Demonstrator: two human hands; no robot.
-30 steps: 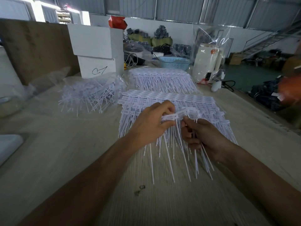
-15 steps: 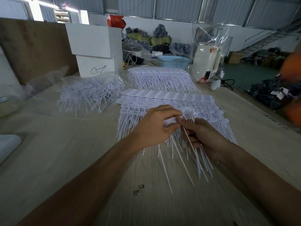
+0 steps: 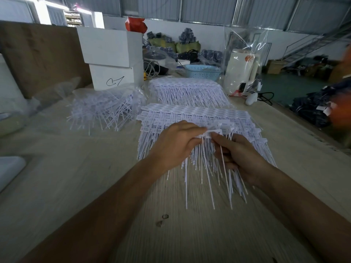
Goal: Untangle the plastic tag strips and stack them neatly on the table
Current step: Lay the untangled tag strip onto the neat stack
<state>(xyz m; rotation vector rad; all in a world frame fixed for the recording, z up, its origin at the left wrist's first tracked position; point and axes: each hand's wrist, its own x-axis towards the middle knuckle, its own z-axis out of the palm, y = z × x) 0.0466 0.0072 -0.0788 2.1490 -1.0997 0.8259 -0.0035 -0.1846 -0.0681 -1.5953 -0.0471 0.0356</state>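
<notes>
My left hand [image 3: 176,145] and right hand [image 3: 239,158] both pinch a white plastic tag strip [image 3: 210,134] above the neat stack of white tag strips [image 3: 190,116], hiding its middle. I see a pale wooden tabletop [image 3: 76,177]; the warehouse beyond is blurred.

1. A warehouse or factory packing floor: corrugated metal walls [image 3: 209,8] run across the top of the frame.
2. A metal staircase [image 3: 311,44] rises at upper right.
3. Bundled goods [image 3: 171,42] sit piled behind the long wooden counter [image 3: 57,177], with white cartons [image 3: 112,57] stacked at upper left.
</notes>
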